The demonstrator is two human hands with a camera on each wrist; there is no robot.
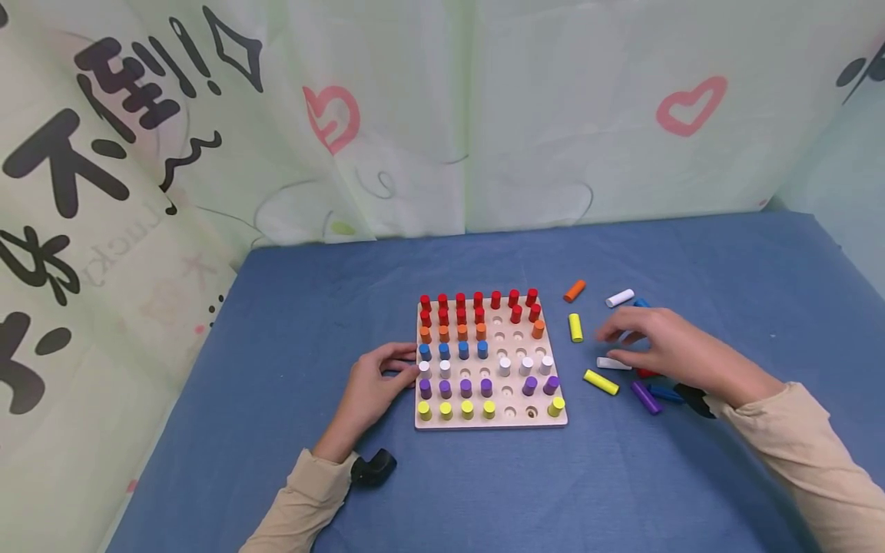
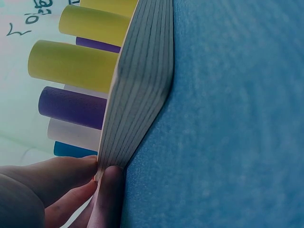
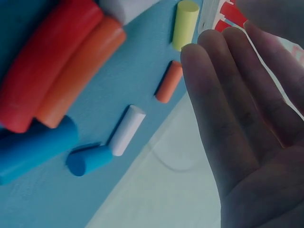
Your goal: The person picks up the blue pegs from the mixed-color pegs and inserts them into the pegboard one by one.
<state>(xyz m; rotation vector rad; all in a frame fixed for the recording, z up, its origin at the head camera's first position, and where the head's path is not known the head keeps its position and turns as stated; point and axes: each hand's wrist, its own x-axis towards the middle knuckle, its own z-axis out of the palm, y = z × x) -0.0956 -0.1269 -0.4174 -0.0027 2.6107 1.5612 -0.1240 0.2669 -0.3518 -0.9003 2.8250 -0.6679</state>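
Observation:
A light wooden pegboard (image 1: 491, 427) lies on the blue cloth, with rows of upright red, orange, blue, white, purple and yellow pegs and some bare holes toward its right side. My left hand (image 1: 376, 382) holds its left edge. In the left wrist view, the thumb (image 2: 71, 173) touches the upper corner of the layered edge (image 2: 137, 80) and a finger (image 2: 110, 194) lies against its side. Over the loose pegs on the right hovers my right hand (image 1: 667, 346), fingers extended and holding nothing. Its thumb is close to a white peg (image 1: 611, 363); contact is unclear.
Loose pegs lie right of the board: orange (image 1: 575, 290), yellow (image 1: 576, 328), another yellow (image 1: 601, 382), white (image 1: 620, 298), purple (image 1: 646, 398) and blue (image 1: 665, 393). A red and an orange peg (image 3: 83, 71) lie side by side. Behind the table hangs a patterned curtain (image 1: 415, 153).

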